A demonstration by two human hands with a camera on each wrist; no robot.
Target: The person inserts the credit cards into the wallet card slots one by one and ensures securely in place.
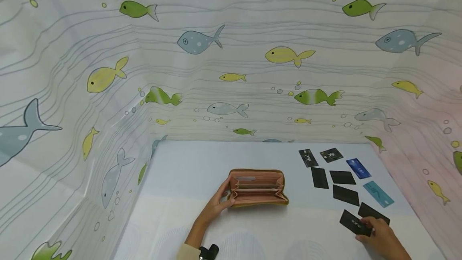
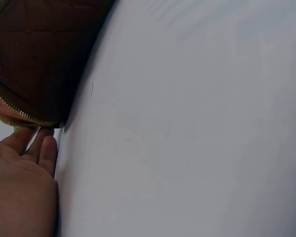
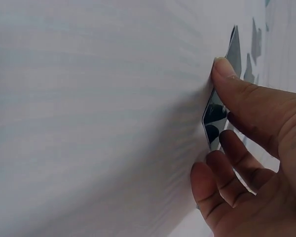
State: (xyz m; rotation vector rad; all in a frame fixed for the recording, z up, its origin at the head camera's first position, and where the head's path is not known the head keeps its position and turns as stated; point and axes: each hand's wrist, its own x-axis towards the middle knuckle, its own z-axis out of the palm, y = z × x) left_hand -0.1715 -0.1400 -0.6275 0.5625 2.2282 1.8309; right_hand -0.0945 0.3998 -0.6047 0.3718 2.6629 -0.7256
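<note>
An unzipped wallet (image 1: 258, 202) with pinkish inner compartments faces up on the white table. My left hand (image 1: 213, 208) grips its left end, thumb at the front edge. In the left wrist view, the wallet's quilted brown side (image 2: 44, 54) and gold zip rise beyond the left hand (image 2: 24, 182). My right hand (image 1: 382, 234) pinches a black card (image 1: 351, 222) at the table's right front. Another black card (image 1: 373, 212) lies just behind it, partly hidden. In the right wrist view, thumb and fingers of the right hand (image 3: 256, 143) hold the card (image 3: 214, 111) by its edges, tilted.
Several cards lie spread on the right of the table (image 1: 187, 171): black cards (image 1: 345, 194), a dark blue card (image 1: 358, 168) and a teal card (image 1: 378, 193). Fish-patterned sheeting (image 1: 245, 91) stands behind the table and along both sides.
</note>
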